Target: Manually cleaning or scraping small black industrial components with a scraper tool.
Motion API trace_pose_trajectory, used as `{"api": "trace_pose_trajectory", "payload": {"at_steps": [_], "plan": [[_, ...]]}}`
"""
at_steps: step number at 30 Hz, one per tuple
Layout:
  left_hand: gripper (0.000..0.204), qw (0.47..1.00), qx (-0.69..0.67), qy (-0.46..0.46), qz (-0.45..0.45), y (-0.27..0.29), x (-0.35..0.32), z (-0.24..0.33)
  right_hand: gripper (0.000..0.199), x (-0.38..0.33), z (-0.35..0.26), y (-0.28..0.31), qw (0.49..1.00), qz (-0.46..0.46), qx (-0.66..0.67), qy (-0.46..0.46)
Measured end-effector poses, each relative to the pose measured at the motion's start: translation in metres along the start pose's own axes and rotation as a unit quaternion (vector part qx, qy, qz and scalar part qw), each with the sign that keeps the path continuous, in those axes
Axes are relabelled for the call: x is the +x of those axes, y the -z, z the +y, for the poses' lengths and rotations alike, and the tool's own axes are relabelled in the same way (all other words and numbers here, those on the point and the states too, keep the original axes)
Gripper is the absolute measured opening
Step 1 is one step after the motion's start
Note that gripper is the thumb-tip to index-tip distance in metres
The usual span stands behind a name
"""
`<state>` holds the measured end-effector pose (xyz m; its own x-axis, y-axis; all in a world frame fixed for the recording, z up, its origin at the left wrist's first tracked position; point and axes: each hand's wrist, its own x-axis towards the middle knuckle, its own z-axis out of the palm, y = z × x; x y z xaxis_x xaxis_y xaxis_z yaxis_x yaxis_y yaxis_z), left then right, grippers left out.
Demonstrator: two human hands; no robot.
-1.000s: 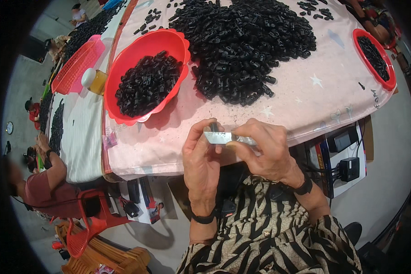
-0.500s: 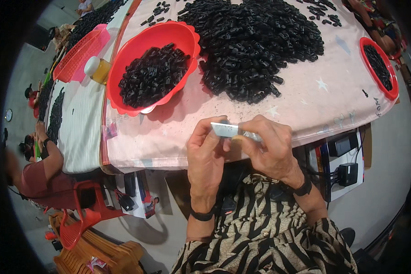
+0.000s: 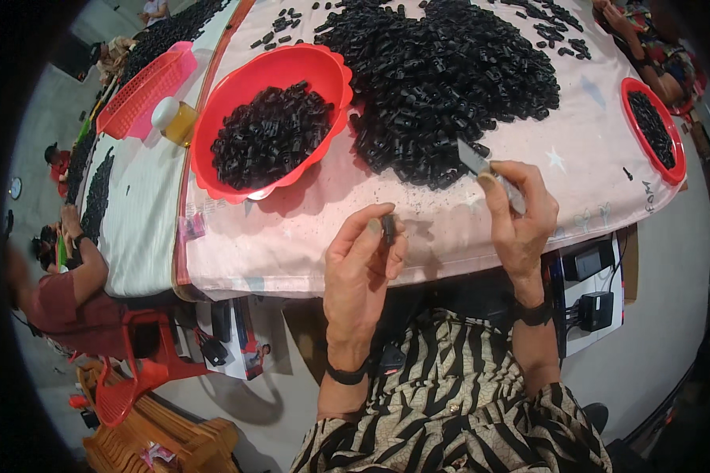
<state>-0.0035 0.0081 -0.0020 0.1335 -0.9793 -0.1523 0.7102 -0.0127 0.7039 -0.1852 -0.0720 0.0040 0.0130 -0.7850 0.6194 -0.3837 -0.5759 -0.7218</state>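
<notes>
Over the near edge of the pink cloth, my left hand [image 3: 356, 268] pinches a small black plastic piece [image 3: 388, 230] between thumb and fingers. To its right, my right hand [image 3: 522, 221] is closed around a utility knife [image 3: 473, 160] with a flat silvery blade and a greyish handle. The blade points up and left, its tip in front of the edge of a big pile of black plastic pieces [image 3: 442, 71]. Knife and held piece are well apart. A scalloped red bowl [image 3: 335, 67], partly filled with similar pieces, stands left of the pile.
On the left are a pink-red basket [image 3: 142, 88] and a yellow bottle [image 3: 173, 121] with a white cap. A red tray [image 3: 674, 169] of black parts sits at the right edge. A person in a maroon shirt [image 3: 87, 311] sits left; another person's arm [image 3: 631, 31] shows upper right.
My right hand has moved right and up with the knife, away from my left hand. The blade now tilts upward, and the black piece in my left fingers shows plainly.
</notes>
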Motion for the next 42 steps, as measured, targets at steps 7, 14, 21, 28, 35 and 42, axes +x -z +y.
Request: {"api": "trace_pose_trajectory", "payload": {"at_steps": [7,14,21,28,35,42], "plan": [[0.022,0.999,0.048,0.007,0.011,-0.010,0.001,0.000,0.016,0.001,0.008,0.001,0.997,-0.004,0.051,-0.061],[0.030,0.997,0.077,0.011,0.031,-0.010,0.002,-0.002,0.016,0.000,0.012,-0.002,0.997,-0.005,0.053,-0.053],[0.035,0.997,0.079,0.009,0.018,-0.009,0.002,-0.001,0.016,0.001,0.012,0.000,0.999,-0.013,0.029,-0.031],[0.034,0.998,0.054,0.003,0.024,-0.009,0.001,0.000,0.016,0.000,0.014,-0.002,1.000,-0.018,-0.003,-0.010],[0.026,0.999,0.037,0.007,0.033,-0.009,0.001,0.000,0.016,0.000,0.012,-0.002,0.999,-0.032,-0.018,-0.012],[0.025,0.999,0.020,-0.004,0.046,-0.009,0.001,0.000,0.015,0.001,0.015,-0.002,0.999,-0.034,-0.020,0.010]]}}
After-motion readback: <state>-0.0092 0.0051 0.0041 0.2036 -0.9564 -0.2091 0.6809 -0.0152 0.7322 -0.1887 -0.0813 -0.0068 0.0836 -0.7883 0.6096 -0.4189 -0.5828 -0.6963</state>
